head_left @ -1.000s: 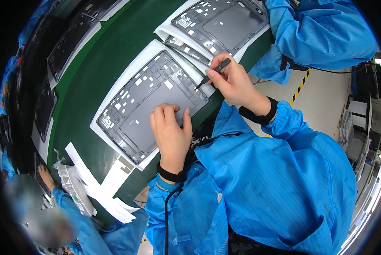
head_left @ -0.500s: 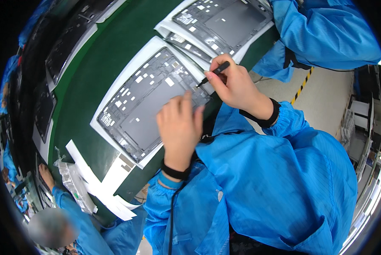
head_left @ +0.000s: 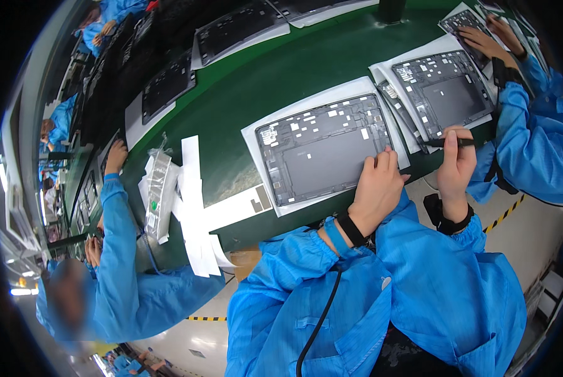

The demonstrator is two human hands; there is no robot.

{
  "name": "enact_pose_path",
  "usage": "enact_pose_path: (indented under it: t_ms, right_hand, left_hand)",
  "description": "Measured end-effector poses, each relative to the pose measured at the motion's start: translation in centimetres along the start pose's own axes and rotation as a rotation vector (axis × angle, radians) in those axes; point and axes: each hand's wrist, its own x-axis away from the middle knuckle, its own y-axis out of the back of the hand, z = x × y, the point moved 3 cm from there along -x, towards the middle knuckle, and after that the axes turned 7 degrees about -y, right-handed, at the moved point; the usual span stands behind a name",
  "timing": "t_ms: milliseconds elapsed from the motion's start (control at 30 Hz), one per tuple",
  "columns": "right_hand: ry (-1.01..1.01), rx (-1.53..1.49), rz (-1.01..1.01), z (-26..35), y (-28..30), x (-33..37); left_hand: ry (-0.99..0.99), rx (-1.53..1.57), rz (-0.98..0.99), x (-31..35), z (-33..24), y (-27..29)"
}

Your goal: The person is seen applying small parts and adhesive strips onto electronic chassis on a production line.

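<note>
The dark grey, flat tablet back panel [head_left: 324, 149] lies on a white sheet on the green conveyor table [head_left: 243, 94], straight ahead of me. My left hand [head_left: 377, 188] rests flat on its near right corner, fingers together. My right hand [head_left: 455, 164] pinches a slim black pen-like tool [head_left: 448, 142] just off the panel's right edge. If my left palm slips, I judge the panel could skid on the sheet and the tip could scratch it.

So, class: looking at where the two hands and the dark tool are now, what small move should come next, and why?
Probably bring the right hand and its dark pen-like tool leftward onto the grey panel. The tool sits off the panel's right edge, while the left hand already rests on the panel's lower right corner, steadying it.
</note>
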Motion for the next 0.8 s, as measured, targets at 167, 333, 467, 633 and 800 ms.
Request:
enact_pose_path:
  t_ms: [167,333,467,633,800]
  right_hand:
    - [-0.2,0.172,0.267,1.1,-2.6,-0.2]
    - [-0.047,0.786,0.422,0.5,-4.5,1.1]
    - [-0.129,0.917,0.483,-0.3,-6.2,1.0]
    - [-0.071,0.876,0.5,-0.5,-7.0,0.7]
    - [0.008,0.605,0.774,3.1,-8.8,-2.2]
  left_hand:
    - [0.278,0.281,-0.16,2.6,3.8,6.8]
    - [0.96,-0.057,-0.251,10.9,14.3,8.2]
    - [0.928,0.086,0.058,11.7,16.0,5.9]
    - [0.856,0.062,-0.108,10.4,16.0,7.4]
    - [0.926,0.171,-0.348,11.8,19.3,14.3]
